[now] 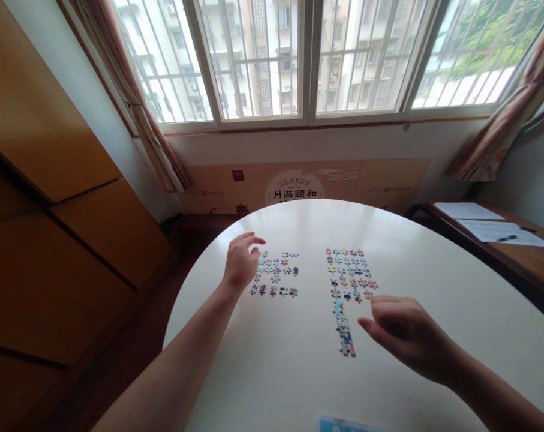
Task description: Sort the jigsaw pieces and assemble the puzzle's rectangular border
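Note:
My left hand (243, 261) hovers at the left edge of a loose group of jigsaw pieces (276, 270). Its thumb and index finger are bent and apart, with nothing visible between them. Part of that group is hidden behind the hand. On the right, my right hand (400, 324) has curled fingers and a thumb held away from them; no piece shows in its grasp. Its fingertips are close to the lower right corner of a second group of jigsaw pieces (349, 270), laid in rows. Below this group lies a joined strip of puzzle (345, 329), left of my right thumb.
Everything lies on a round white table (263, 360). A blue printed item (348, 425) pokes in at the bottom edge. To the right, a wooden desk (537, 264) holds papers (501, 231). Wooden cabinets (87, 234) stand left; barred windows (307, 60) are behind.

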A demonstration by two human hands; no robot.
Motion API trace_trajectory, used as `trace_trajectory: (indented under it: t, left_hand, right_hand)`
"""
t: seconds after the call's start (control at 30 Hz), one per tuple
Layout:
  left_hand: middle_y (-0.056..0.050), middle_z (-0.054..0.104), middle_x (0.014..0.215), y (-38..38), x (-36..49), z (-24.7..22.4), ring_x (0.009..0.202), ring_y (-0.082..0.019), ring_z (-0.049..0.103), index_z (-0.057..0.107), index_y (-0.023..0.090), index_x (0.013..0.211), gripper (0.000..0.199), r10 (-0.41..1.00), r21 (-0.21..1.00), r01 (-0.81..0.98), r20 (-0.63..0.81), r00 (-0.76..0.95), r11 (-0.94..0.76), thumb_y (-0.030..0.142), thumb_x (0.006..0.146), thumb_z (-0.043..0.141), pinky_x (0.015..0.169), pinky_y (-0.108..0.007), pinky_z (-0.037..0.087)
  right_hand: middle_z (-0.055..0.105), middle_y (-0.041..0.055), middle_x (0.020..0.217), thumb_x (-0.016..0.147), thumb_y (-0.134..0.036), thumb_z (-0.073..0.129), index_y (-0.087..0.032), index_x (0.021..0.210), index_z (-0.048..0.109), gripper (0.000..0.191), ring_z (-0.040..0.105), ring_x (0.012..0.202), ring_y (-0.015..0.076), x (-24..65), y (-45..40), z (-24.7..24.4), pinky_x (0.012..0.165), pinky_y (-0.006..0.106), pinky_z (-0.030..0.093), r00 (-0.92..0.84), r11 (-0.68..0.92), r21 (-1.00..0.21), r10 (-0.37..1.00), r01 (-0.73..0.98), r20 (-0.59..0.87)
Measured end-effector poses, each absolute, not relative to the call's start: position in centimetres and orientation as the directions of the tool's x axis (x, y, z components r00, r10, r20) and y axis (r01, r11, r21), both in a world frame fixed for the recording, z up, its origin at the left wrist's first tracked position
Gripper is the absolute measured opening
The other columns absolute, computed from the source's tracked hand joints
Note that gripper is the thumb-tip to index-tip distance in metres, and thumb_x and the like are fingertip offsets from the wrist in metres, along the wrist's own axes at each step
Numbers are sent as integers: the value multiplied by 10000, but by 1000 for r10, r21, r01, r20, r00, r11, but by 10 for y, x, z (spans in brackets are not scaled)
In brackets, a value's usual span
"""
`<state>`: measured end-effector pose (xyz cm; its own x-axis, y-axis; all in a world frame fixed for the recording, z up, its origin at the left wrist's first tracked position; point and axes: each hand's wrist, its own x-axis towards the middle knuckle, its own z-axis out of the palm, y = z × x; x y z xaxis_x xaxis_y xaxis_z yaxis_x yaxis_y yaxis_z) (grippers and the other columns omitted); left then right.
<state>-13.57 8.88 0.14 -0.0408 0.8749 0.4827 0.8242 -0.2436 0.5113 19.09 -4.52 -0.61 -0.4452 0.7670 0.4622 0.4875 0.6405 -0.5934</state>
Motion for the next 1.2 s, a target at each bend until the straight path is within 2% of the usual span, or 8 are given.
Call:
trace_trajectory:
  t: [0.57,0.63,0.7,0.8,0.87,1.0,1.2]
  left_hand:
    - [-41,695,1199,84,-132,7,1204,-242,580,719,221,822,339,837,496,825,544,-52,-271,3,756,467,1129,-415,409]
    - [-49,676,1242,82,-130,8,1236,-253,559,732,225,832,304,862,440,854,507,18,-277,31,783,503,1137,-437,397]
    - [-65,632,1331,76,-126,9,1321,-278,496,755,235,863,240,888,355,875,430,161,-330,92,823,566,1161,-484,358]
    - [-64,523,1482,63,-117,14,1463,-334,327,776,271,941,139,878,232,857,261,402,-461,235,850,676,1199,-603,223]
    - [-60,471,1533,53,-111,18,1493,-368,260,775,280,959,148,849,185,830,163,502,-527,333,825,741,1193,-660,152]
    - [-77,467,1539,43,-103,23,1492,-384,261,775,263,900,189,811,148,798,71,581,-584,415,789,786,1183,-675,137]
    - [-56,512,1505,44,-96,17,1471,-377,311,791,296,872,89,781,141,770,60,621,-623,317,787,776,1167,-675,186]
  right_hand:
    - [301,-47,590,970,-213,544,-218,657,201,465,305,521,110,193,-44,-7,500,272,255,-458,644,-586,764,492,455]
    - [297,-48,589,968,-209,545,-220,656,197,467,301,520,110,193,-45,-7,501,275,251,-454,644,-587,764,490,459]
    - [292,-49,590,966,-206,545,-221,655,194,469,301,522,110,193,-45,-7,504,277,249,-449,639,-592,768,491,457]
    - [293,-49,598,964,-209,549,-222,648,201,470,302,529,110,195,-44,-7,511,280,247,-438,629,-601,777,493,453]
    - [291,-51,600,961,-213,557,-222,644,210,469,295,531,109,196,-42,-8,512,281,243,-434,630,-604,776,488,458]
    - [276,-57,595,961,-230,567,-222,646,211,476,274,532,106,197,-40,-9,511,279,241,-427,634,-610,773,475,470]
    - [264,-62,580,956,-264,579,-221,635,204,495,265,527,101,197,-37,-10,511,279,241,-417,627,-614,778,479,470]
